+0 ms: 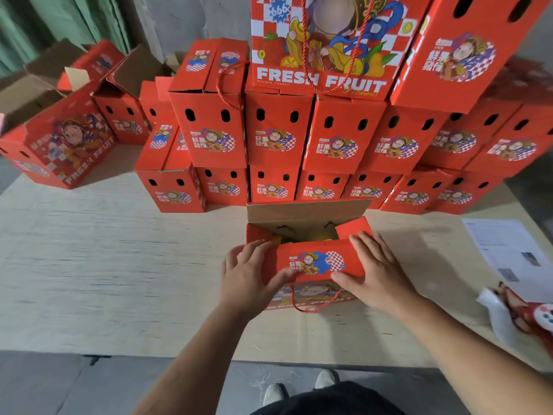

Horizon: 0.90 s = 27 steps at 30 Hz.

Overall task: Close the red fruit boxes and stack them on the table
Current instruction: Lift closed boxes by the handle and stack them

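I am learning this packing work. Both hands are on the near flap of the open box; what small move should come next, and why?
Probably fold the near flap down flat over the opening. The left hand and right hand already hold its two ends, yellow fruit shows inside, and the far cardboard flap stands up, so the box is not closed yet.

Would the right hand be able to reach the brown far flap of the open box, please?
Probably yes: the right hand already rests on the near flap, and the far flap stands just behind it with nothing between them.
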Each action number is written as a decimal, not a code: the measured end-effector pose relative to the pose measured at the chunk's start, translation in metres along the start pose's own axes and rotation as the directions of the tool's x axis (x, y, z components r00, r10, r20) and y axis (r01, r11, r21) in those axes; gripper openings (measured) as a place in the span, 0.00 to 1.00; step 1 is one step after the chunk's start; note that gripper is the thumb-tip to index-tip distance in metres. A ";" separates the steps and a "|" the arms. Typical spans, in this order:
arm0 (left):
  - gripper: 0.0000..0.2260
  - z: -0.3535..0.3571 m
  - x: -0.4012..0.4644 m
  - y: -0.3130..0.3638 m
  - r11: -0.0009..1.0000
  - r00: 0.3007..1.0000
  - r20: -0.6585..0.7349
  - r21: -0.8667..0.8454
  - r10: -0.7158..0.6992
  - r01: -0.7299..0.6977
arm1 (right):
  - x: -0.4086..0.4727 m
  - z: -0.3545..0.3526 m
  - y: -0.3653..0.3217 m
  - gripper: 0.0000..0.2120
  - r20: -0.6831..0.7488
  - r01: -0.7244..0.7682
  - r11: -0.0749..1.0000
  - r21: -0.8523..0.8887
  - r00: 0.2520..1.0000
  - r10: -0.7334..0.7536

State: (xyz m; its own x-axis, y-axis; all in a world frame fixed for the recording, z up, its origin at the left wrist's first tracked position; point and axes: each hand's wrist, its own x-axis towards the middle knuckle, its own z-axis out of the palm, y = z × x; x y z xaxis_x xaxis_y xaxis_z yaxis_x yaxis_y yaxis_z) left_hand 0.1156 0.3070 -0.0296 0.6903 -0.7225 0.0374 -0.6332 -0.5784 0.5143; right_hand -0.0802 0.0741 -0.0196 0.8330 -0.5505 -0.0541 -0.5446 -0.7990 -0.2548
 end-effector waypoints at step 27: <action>0.35 -0.035 0.005 0.023 0.833 0.934 -0.269 -0.551 -0.236 0.052 | 0.055 -0.073 -0.037 0.30 -0.206 -0.028 0.960 0.279 0.975 0.089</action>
State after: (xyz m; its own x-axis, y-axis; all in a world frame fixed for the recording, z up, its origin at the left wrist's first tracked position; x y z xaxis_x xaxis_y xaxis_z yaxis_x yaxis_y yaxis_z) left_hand 0.1167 0.3033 0.0123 0.8884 -0.4359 0.1439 -0.2984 -0.3104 0.9025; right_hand -0.0207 0.0559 0.0575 0.7436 -0.6571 0.1234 -0.5194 -0.6839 -0.5123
